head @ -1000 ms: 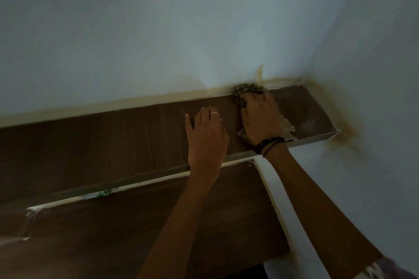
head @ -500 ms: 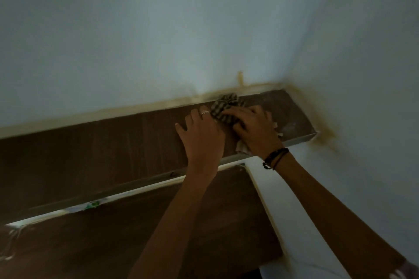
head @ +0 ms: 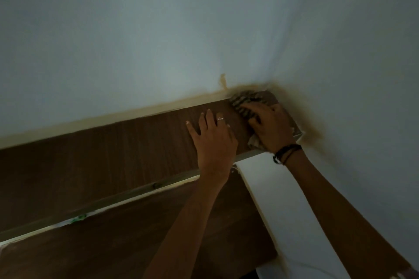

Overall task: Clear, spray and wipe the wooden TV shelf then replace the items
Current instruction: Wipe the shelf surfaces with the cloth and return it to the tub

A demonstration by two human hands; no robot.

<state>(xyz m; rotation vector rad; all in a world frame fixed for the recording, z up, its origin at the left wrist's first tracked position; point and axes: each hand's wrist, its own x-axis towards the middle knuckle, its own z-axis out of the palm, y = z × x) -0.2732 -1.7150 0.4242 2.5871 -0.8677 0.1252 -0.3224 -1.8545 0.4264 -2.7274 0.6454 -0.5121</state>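
- Head view: the wooden shelf point(head: 113, 154) is seen as a long dark plank, its long axis running from lower left to the far right corner where two walls meet.
- A checked cloth point(head: 246, 102) is bunched at the shelf's far right end, against the back edge; soft, crumpled fabric, with a paler fold showing at the front edge under the wrist.
- The right hand point(head: 269, 127) is laid on the cloth, fingers curled round it and pressing it down.
- The left hand point(head: 214, 140) is set flat just beside it, fingers spread, nothing held; a ring is worn.
- The unwiped length is judged to lie leftward of the cloth, so the right hand is nearer.
- Shelf surface: smooth wood-grain laminate, pale edging.
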